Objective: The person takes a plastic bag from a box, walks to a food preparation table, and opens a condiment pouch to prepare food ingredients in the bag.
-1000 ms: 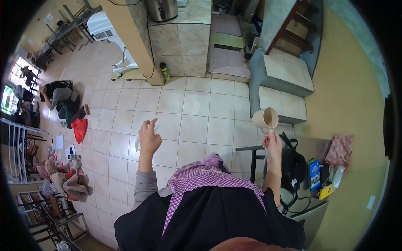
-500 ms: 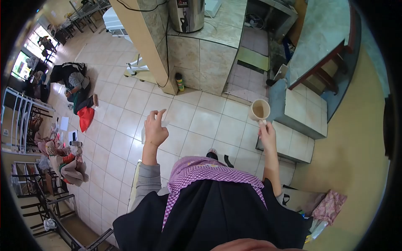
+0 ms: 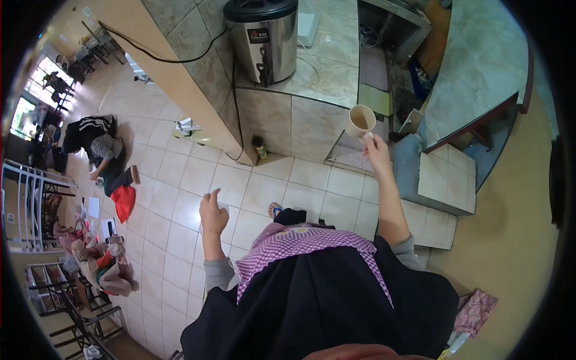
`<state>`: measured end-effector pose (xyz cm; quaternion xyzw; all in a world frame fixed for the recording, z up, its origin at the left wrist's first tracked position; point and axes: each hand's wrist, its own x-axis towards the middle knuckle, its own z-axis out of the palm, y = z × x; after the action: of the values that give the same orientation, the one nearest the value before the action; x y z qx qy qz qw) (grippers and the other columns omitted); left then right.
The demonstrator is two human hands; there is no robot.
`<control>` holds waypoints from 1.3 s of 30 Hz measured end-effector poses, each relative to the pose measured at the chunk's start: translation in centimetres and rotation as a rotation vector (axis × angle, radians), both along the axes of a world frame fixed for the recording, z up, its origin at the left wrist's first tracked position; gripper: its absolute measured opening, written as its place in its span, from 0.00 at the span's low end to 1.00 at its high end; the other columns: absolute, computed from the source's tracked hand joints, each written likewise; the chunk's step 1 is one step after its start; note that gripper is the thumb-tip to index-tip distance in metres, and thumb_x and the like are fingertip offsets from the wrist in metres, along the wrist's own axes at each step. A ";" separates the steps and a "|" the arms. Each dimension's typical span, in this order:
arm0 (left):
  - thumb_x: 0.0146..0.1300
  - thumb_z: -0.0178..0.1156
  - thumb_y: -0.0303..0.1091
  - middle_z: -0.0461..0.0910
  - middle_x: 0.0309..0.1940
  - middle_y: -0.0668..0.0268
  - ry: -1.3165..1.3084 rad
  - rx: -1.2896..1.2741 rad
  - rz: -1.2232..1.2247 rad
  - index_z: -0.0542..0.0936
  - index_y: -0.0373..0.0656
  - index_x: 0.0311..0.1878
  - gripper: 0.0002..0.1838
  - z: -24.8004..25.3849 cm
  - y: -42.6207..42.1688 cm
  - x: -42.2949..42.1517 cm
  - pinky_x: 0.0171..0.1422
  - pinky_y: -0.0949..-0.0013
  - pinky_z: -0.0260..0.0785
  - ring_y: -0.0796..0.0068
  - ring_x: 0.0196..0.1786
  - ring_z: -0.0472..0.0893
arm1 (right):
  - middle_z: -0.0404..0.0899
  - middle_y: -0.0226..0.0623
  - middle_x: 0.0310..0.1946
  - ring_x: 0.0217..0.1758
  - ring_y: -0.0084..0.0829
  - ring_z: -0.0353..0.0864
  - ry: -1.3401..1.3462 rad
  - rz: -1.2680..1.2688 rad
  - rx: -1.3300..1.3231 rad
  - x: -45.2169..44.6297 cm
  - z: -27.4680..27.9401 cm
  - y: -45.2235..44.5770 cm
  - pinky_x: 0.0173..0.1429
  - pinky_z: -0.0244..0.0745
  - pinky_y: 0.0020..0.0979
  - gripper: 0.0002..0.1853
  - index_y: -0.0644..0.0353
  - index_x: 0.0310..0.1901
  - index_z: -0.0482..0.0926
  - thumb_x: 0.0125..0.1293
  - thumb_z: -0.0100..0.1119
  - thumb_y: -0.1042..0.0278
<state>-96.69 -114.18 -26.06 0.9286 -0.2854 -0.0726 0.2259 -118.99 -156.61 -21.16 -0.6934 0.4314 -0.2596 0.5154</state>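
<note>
In my right hand (image 3: 376,153) is a cream mug (image 3: 364,133), held by its handle with the arm stretched forward. The mug is nearly upright, and its inside looks brownish; whether that is liquid I cannot tell. Below and beyond it are the tiled counter front and the low step. My left hand (image 3: 213,216) is raised above the floor on the other side, its fingers curled in and the index finger partly extended. What it holds, if anything, cannot be made out.
A steel drink dispenser (image 3: 262,45) stands on the tiled counter (image 3: 327,66) ahead, beside a pillar (image 3: 186,78). A can (image 3: 259,147) sits at its foot. Tiled steps (image 3: 441,180) and a raised counter (image 3: 480,72) lie to the right. People sit on the floor at left.
The view has shifted nearer the counter and dispenser. My right hand has carried the mug forward and slightly left in view. My left hand's fingers look more curled, and a foot has stepped forward.
</note>
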 end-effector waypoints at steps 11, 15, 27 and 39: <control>0.43 0.51 0.18 0.73 0.44 0.53 -0.136 -0.196 -0.156 0.72 0.44 0.58 0.32 3.8 -11.6 13.0 0.52 0.54 0.68 0.50 0.47 0.73 | 0.72 0.32 0.22 0.22 0.22 0.75 0.032 -0.116 0.019 15.4 -1.8 -12.3 0.26 0.67 0.27 0.20 0.63 0.35 0.74 0.66 0.55 0.49; 0.43 0.51 0.17 0.73 0.44 0.52 -0.066 -0.139 -0.021 0.72 0.43 0.58 0.32 2.4 -10.8 13.6 0.52 0.55 0.68 0.50 0.46 0.73 | 0.74 0.34 0.23 0.23 0.25 0.76 0.081 -0.057 -0.009 20.2 -4.7 -18.2 0.27 0.68 0.28 0.21 0.63 0.40 0.76 0.66 0.53 0.48; 0.46 0.49 0.15 0.73 0.43 0.51 -0.007 -0.117 0.366 0.71 0.38 0.59 0.31 3.5 -12.6 13.3 0.54 0.57 0.67 0.52 0.48 0.73 | 0.73 0.30 0.25 0.25 0.20 0.72 0.108 0.278 0.123 33.7 -9.6 -27.2 0.27 0.67 0.25 0.19 0.60 0.40 0.73 0.67 0.52 0.48; 0.55 0.55 0.19 0.75 0.45 0.65 -0.040 -1.005 0.944 0.68 0.43 0.63 0.29 5.9 -7.7 14.3 0.29 0.82 0.61 0.87 0.28 0.68 | 0.76 0.38 0.44 0.29 0.31 0.79 0.188 0.184 -0.180 34.8 -13.6 -35.1 0.27 0.71 0.30 0.24 0.51 0.59 0.66 0.69 0.47 0.45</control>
<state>-82.36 -121.90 -20.11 0.7374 0.1463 0.1917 0.6310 -84.21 -191.70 -34.72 -0.7948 0.3872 -0.1827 0.4301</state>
